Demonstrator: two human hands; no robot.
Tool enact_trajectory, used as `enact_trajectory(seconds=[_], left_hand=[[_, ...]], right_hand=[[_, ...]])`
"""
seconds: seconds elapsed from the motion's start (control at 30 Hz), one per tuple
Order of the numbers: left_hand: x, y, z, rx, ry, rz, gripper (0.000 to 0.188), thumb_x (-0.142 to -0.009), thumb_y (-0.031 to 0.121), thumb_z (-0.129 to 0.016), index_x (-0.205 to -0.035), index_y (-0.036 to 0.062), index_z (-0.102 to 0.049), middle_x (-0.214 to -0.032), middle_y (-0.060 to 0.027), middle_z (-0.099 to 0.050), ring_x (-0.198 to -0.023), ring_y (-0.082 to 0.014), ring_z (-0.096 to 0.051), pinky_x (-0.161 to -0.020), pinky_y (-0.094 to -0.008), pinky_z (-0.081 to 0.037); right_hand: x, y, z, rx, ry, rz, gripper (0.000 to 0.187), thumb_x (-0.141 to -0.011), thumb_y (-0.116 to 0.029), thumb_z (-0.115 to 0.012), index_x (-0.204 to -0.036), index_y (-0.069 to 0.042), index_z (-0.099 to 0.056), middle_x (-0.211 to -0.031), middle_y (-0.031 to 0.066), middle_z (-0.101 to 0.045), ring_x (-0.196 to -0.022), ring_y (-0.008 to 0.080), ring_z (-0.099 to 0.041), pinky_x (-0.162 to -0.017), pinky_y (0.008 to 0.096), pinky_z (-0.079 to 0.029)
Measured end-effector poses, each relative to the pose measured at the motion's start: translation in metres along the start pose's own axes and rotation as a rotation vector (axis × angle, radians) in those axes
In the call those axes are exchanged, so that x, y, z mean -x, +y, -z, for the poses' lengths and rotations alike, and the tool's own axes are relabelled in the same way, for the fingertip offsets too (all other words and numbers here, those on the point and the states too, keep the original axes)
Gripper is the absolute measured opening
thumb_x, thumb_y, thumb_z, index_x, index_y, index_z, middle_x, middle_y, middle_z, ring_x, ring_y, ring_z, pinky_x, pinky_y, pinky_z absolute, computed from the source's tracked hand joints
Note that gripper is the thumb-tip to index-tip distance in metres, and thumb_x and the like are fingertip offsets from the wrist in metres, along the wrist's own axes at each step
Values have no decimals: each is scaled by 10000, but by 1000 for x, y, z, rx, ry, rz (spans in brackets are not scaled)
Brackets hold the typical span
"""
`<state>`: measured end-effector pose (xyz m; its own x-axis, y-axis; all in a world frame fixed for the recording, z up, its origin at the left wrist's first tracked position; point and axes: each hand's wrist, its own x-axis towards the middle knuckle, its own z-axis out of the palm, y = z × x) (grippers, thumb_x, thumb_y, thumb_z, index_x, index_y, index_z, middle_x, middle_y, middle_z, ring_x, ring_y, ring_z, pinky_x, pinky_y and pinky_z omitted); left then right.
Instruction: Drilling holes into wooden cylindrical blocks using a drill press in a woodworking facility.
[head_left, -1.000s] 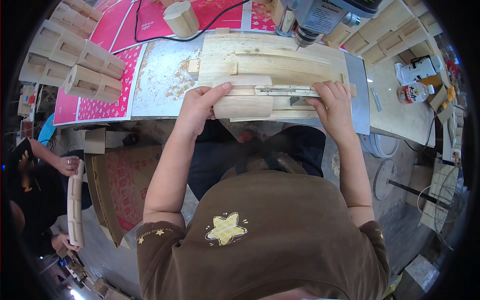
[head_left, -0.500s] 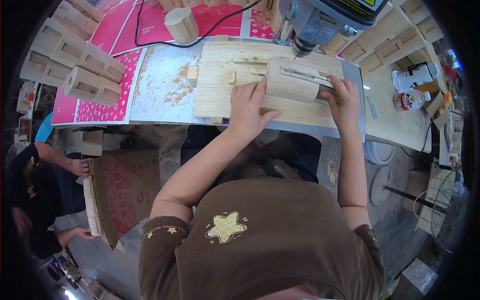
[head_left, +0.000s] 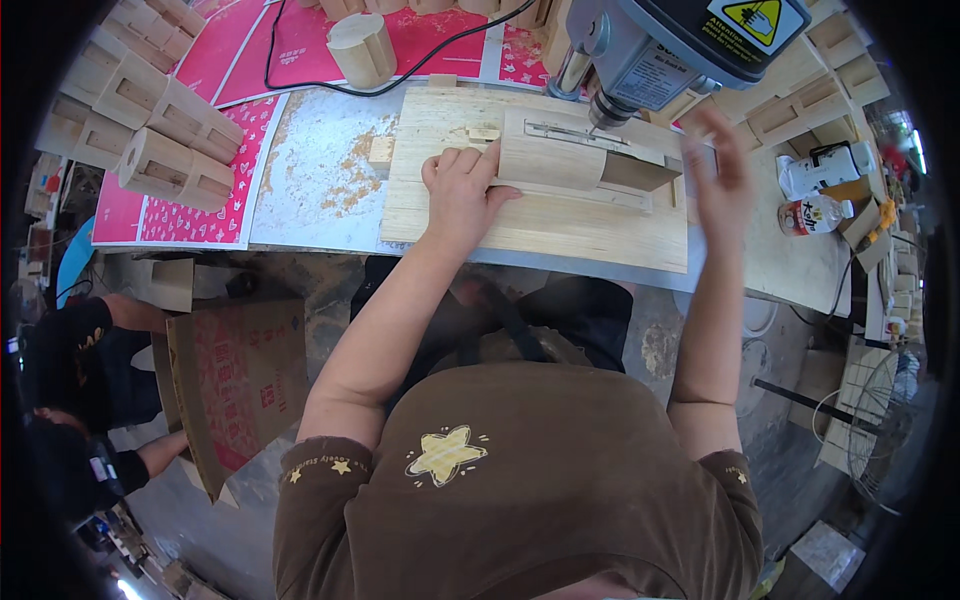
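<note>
A pale wooden cylinder (head_left: 552,163) with a long slot in its upper face lies on a flat wooden board (head_left: 440,215). A thin metal strip (head_left: 560,133) shows in the slot. My left hand (head_left: 462,195) grips the cylinder's left end, fingers curled at the end and thumb along the near side. Just behind the slot is the chuck (head_left: 610,108) of a drill press (head_left: 650,60); whether its bit touches the wood I cannot tell. My right hand (head_left: 718,170) is raised off the cylinder at the right, its fingers smeared by motion.
Stacked wooden cylinders (head_left: 165,110) stand at the left, and another cylinder (head_left: 362,50) near a black cable (head_left: 400,75). A bottle (head_left: 815,213) is at the right. A co-worker (head_left: 75,360) is at the lower left beside a cardboard box (head_left: 240,375).
My right hand has let go of the cylinder's right end and moved up and right. The cylinder and my left hand have shifted slightly left in the view.
</note>
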<state>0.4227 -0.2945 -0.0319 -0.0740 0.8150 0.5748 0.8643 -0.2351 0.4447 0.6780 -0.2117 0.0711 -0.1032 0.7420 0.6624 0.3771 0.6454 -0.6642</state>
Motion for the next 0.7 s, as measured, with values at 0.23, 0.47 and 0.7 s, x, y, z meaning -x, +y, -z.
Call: enact_trajectory(seconds=[0.23,0.47,0.7], left_hand=[[0,3,-2,-10,-39,29,652,-601,313,-766,-1191,102,-583,-831,-21,-545,-869,-214,-491,-830,-405,-290],[0,2,1,-11,-30,12,648,-602,316,-767,-1183,91,-588,-828,-17,-543,-851,-211,-496,-823,-397,-290],[-1,4,-2,-10,-48,12,629,-614,312,-765,-1172,78,-592,-827,-17,-536,-851,-209,-496,-827,-386,-292]], right_hand=[[-149,-41,33,21,143,118,297,-922,-251,-522,-1087,-21,-612,-934,60,-630,-858,104,-591,-769,238,-457],[-92,-92,36,354,58,24,315,-931,-270,-493,-935,-9,-669,-651,0,-518,-632,72,-484,-585,208,-349],[25,-55,2,130,102,27,148,-902,-73,-539,-916,21,-652,-635,78,-544,-593,110,-520,-562,251,-407]])
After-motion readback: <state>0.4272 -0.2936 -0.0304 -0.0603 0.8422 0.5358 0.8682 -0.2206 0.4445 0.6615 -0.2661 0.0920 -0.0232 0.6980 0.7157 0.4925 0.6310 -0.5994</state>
